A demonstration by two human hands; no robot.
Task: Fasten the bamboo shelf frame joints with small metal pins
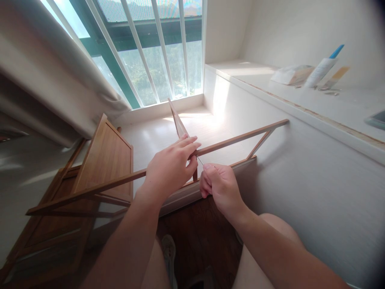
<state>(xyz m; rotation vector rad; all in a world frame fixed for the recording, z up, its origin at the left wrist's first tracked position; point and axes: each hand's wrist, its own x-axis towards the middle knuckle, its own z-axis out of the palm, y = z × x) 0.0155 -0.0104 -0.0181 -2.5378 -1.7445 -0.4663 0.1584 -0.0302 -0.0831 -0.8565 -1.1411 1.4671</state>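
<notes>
My left hand (171,168) lies on a long wooden rail (240,138) of a bamboo frame, fingers wrapped over it near a joint. My right hand (219,184) is closed in a fist just right of it, holding a thin metal tool (200,160) whose tip points at the joint under my left fingers. A narrow wooden slat (178,120) rises from the joint toward the window. More of the wooden frame, with a flat panel (105,160), leans at the left.
A white platform (156,136) runs under a barred window (156,52), with a curtain (45,80) at the left. On a white ledge (270,80) at the right lie a tube (321,68) and a packet (291,74). My knees and dark floor are below.
</notes>
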